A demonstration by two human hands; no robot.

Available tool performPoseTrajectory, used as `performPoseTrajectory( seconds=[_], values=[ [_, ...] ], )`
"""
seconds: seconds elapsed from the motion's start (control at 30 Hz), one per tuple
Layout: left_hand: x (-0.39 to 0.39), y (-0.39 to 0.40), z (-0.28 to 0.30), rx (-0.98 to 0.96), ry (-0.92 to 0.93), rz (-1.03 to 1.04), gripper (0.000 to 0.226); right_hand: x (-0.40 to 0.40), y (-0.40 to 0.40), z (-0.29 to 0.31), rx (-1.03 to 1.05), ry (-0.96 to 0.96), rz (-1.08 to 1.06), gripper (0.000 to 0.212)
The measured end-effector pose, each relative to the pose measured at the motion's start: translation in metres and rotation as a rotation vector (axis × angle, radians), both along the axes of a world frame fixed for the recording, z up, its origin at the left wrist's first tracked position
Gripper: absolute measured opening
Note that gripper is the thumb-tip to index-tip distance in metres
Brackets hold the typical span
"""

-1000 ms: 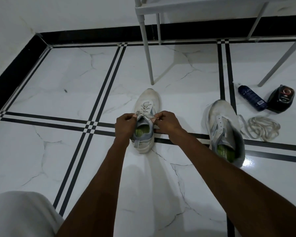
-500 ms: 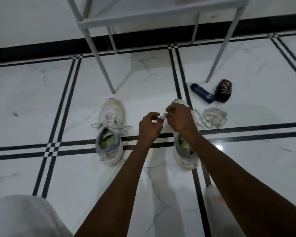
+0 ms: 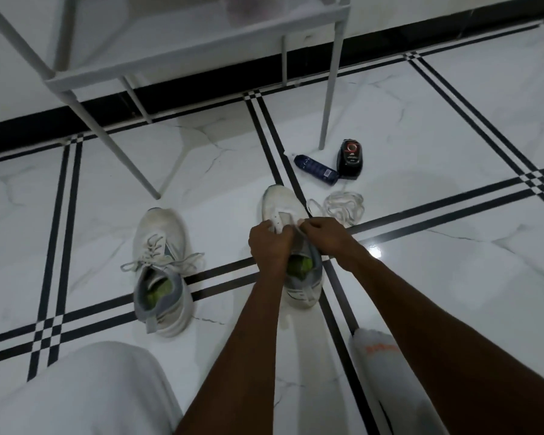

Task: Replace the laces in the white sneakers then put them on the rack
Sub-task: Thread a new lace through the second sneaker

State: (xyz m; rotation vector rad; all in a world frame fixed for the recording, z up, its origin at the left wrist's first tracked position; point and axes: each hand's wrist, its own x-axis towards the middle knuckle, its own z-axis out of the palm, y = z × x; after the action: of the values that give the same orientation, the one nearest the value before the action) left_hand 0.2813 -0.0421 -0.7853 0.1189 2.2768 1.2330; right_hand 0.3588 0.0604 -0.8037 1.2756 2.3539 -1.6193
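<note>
we are on the second sneaker (image 3: 291, 246), right of the laced sneaker (image 3: 161, 271): left hand (image 3: 269, 243) and right hand (image 3: 322, 235) pinch its eyelet flaps. next, we judge, the loose lace (image 3: 343, 207) beyond it needs threading.

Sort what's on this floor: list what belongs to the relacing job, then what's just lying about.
For the job: laced sneaker; unlaced sneaker under both hands; loose lace bundle; rack.

Lying about: blue bottle; black container.
</note>
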Motion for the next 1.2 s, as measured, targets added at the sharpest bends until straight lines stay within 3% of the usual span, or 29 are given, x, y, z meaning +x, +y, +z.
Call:
performPoseTrajectory(
  seconds=[0.07,0.1,0.17,0.33,0.53,0.63,0.73,0.83,0.93,1.07,1.2],
  values=[
    [-0.005,-0.009,-0.009,0.007,0.051,0.065,0.015,-0.001,-0.007,-0.006,-0.056,0.026,-0.011,0.036],
    [-0.007,-0.012,-0.009,0.011,0.062,0.084,0.015,-0.003,-0.012,-0.009,-0.08,0.033,-0.024,0.037],
    [-0.009,-0.016,-0.014,0.015,0.066,0.143,0.046,-0.007,-0.019,-0.016,-0.098,0.051,-0.018,0.04],
    [-0.013,-0.014,-0.015,0.051,0.062,0.222,0.04,-0.018,-0.015,-0.032,-0.031,0.1,-0.018,0.037],
    [-0.014,-0.012,-0.017,0.064,0.078,0.256,0.048,-0.021,0.001,-0.03,-0.059,0.112,0.023,0.029],
    [-0.013,-0.01,-0.021,0.042,0.114,0.246,0.052,-0.024,0.015,-0.03,0.1,0.114,0.048,0.022],
    [-0.014,-0.008,-0.026,0.016,0.14,0.234,0.054,-0.02,0.034,-0.037,0.388,0.167,-0.096,0.019],
    [-0.016,-0.006,-0.031,-0.048,0.163,0.206,0.046,-0.02,0.056,-0.045,0.564,-0.058,-0.044,0.045],
    [-0.015,-0.005,-0.032,-0.115,0.202,0.171,0.043,-0.022,0.066,-0.057,0.562,-0.165,0.093,0.057],
    [-0.014,-0.003,-0.035,-0.163,0.218,0.176,0.047,-0.035,0.059,-0.066,0.623,-0.149,0.066,0.022],
    [-0.009,-0.001,-0.028,-0.18,0.196,0.18,0.042,-0.046,0.049,-0.069,0.619,-0.085,-0.027,0.01]
  ],
)
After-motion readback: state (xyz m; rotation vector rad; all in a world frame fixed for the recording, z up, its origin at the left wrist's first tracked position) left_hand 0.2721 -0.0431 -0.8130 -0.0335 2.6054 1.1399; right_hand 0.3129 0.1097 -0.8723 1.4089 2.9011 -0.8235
